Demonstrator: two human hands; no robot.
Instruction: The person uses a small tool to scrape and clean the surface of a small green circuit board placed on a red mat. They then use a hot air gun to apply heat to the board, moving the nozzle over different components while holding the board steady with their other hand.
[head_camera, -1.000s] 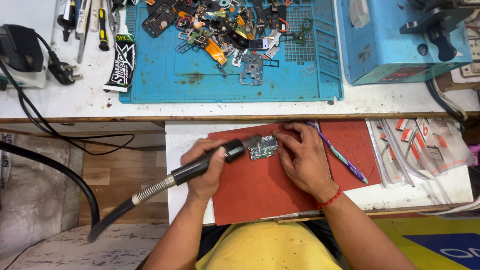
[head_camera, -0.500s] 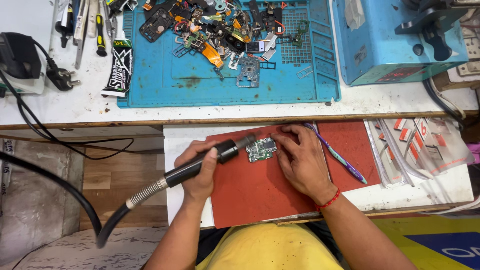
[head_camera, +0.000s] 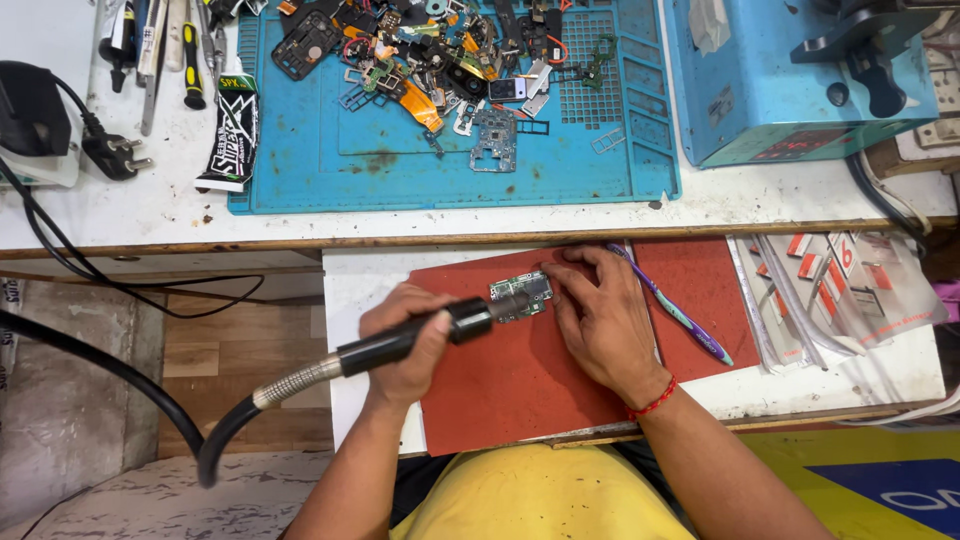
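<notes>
My left hand (head_camera: 408, 335) is wrapped fully around the black handle of the hot-air wand (head_camera: 420, 334), fingers closed on the grip so the nozzle stays level and aims to the right. The nozzle tip sits at the lower left edge of the small green circuit board (head_camera: 521, 292), touching it or just above it; I cannot tell which. The wand's ribbed metal collar and thick black hose (head_camera: 150, 395) trail off to my left and loop below the surface, which keeps the hose clear of the work.

My right hand (head_camera: 600, 325) lies palm down with fingers spread, the fingertips (head_camera: 552, 272) pressing at the right edge of the board so it cannot slide. It pinches nothing.

The board lies flat on a red mat (head_camera: 520, 390), which separates it from the white pull-out surface (head_camera: 365, 275). A purple toothbrush (head_camera: 672, 306) lies on the mat just beside my right hand, within reach. Clear packets (head_camera: 840, 290) lie to the right. On the upper surface, a blue work mat (head_camera: 450, 170) holds a heap of loose phone parts (head_camera: 440, 60), well apart from the board. A blue machine (head_camera: 780, 80) stands at the upper right.
</notes>
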